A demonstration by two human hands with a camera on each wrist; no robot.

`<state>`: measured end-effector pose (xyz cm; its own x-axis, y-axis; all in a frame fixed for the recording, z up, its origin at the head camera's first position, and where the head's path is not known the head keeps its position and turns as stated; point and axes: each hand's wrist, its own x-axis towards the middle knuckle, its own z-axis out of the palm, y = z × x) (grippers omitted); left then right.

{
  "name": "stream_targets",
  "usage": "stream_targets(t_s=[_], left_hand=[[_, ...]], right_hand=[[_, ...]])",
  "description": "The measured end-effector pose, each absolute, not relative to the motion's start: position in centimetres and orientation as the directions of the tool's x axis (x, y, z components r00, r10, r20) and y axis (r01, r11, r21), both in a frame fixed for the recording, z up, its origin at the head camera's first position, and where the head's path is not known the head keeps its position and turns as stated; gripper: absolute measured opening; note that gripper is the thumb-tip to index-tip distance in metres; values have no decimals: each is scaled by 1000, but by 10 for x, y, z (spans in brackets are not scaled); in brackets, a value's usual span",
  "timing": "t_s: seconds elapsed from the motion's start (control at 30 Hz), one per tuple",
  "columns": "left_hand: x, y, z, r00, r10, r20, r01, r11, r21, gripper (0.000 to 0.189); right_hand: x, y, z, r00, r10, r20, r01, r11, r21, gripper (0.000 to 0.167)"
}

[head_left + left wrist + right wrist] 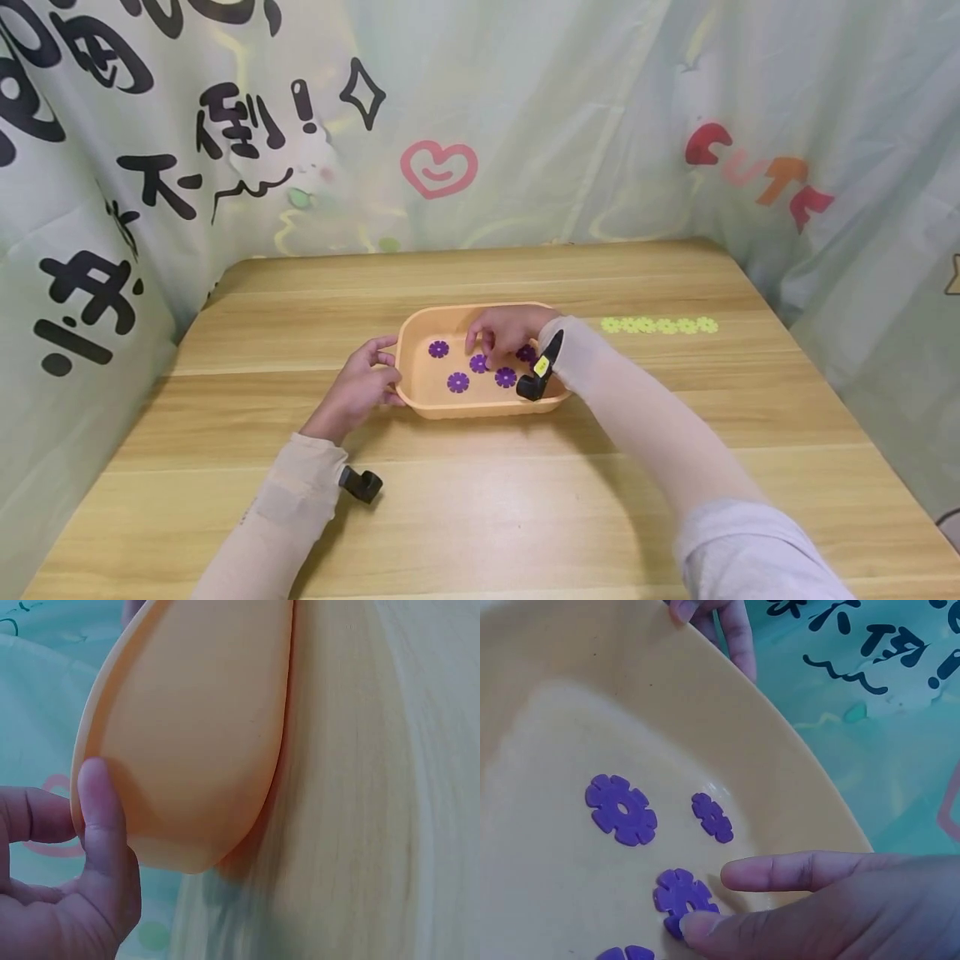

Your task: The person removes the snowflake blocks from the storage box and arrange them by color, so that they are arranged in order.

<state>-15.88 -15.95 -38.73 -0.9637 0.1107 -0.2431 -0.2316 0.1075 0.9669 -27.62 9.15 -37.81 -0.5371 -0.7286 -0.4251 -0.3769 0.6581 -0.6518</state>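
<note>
On the table stands a shallow orange plastic tray (442, 411) with several purple flower-shaped snowflake discs (458, 382) lying on its floor. My left hand (356, 390) grips the tray's left rim; in the left wrist view the thumb (101, 791) lies over the rim with a finger on the other side. Inside the tray, my right hand (510, 330) reaches down over the discs. In the right wrist view its thumb touches the edge of one purple disc (682, 896), while the index finger extends above, apart from the thumb. The right forearm covers part of the tray's right end.
To the right of the tray, a row of several yellow-green flower-shaped discs (658, 325) lies on the wooden table (480, 492). A printed curtain (525, 108) hangs behind the table and along both sides.
</note>
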Motion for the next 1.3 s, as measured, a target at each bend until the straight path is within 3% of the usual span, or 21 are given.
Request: stream_targets(t_s=[0.3,0.83,1.3], left_hand=[[-157,-162,-390,-963,120,-240,-238,38,971,70],[-155,-160,-388,-956,122,-267,-263,44,964,67],[-157,-159,-391,-957,127,-260,-258,34,965,65]], right_hand=[[-277,84,-379,-537,-708,-458,-362,684,-633,39],[-276,84,-378,-540,-712,-449,-409,688,-600,20],[-275,92,-374,-544,-750,-378,-469,644,-604,15]])
